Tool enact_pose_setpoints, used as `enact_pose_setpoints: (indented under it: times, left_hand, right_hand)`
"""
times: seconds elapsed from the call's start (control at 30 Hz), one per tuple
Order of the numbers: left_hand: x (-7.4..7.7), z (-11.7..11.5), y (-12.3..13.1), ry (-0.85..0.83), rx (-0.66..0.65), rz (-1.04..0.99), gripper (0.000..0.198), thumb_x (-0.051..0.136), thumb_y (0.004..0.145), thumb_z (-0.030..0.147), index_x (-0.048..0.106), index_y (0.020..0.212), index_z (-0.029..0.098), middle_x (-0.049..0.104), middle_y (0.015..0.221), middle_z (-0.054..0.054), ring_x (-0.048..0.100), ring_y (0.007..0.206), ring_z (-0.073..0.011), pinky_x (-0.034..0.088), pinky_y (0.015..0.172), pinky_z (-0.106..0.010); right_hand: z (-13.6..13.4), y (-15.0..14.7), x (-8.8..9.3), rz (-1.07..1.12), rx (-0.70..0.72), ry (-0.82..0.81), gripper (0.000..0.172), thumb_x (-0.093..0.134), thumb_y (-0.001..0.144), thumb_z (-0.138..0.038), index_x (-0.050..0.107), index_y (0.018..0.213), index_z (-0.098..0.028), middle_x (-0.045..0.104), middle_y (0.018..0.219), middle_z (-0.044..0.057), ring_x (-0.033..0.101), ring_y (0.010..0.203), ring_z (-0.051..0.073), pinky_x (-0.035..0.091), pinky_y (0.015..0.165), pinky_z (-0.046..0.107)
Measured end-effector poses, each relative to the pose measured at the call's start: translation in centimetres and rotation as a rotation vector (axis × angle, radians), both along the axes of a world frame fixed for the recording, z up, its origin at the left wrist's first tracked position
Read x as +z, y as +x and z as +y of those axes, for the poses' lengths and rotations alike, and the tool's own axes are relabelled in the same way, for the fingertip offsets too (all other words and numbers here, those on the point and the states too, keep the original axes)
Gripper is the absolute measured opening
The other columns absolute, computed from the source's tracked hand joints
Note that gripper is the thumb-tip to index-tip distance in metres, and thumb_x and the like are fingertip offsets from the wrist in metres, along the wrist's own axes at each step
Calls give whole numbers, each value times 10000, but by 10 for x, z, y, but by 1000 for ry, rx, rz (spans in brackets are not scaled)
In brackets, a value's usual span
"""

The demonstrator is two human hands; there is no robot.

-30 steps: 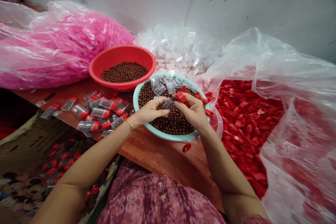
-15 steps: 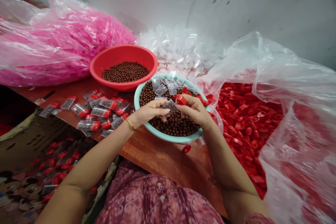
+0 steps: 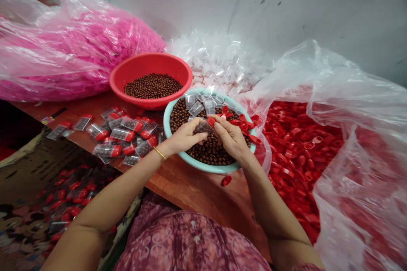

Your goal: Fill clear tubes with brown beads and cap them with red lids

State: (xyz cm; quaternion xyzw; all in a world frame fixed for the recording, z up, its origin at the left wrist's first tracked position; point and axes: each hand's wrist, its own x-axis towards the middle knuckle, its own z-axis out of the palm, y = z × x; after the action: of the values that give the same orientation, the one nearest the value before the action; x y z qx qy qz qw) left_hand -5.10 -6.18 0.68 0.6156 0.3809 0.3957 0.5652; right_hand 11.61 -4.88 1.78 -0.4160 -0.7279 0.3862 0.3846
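Over a pale green basin (image 3: 203, 169) of brown beads (image 3: 213, 154), my left hand (image 3: 186, 136) is closed on a small clear plastic box (image 3: 201, 127) with beads inside. My right hand (image 3: 230, 135) pinches a red cap (image 3: 211, 122) at the box's right end, and the cap touches the box. Whether the cap is fully seated I cannot tell. Several empty clear boxes (image 3: 209, 107) lie on the beads at the basin's far side. Loose red caps (image 3: 243, 123) rest on the beads beside my right hand.
Left of the basin, capped boxes (image 3: 122, 134) are piled on the table. More lie in a carton (image 3: 28, 178) below. A red basin (image 3: 114, 78) holds beads. Bags of pink pieces (image 3: 95, 46) and red caps (image 3: 299, 148) flank the basins. Clear boxes (image 3: 222, 63) heap behind.
My right hand has moved slightly left and brought the red cap against the end of the bead-filled box. My left hand still holds the box.
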Motion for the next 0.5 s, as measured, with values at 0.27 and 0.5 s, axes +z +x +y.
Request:
enact_pose_setpoints:
  times: [0.27, 0.5]
  left_hand:
    - [0, -2, -2, 223, 104, 247, 192, 602, 743, 275, 560, 854, 124, 595, 820, -25, 529, 771, -156, 430, 732, -280]
    - [0, -3, -1, 228, 177, 290, 219, 578, 749, 323, 583, 841, 124, 603, 783, -28, 525, 721, -150, 411, 669, -262]
  right_hand:
    - [-7, 4, -6, -271, 43, 224, 447, 402, 905, -364, 534, 1298, -197, 666, 1148, 67, 642, 998, 204, 487, 902, 347]
    - [-9, -1, -1, -423, 32, 292, 476, 369, 915, -384, 532, 1305, -165, 695, 1085, 109, 681, 884, 222, 515, 786, 329]
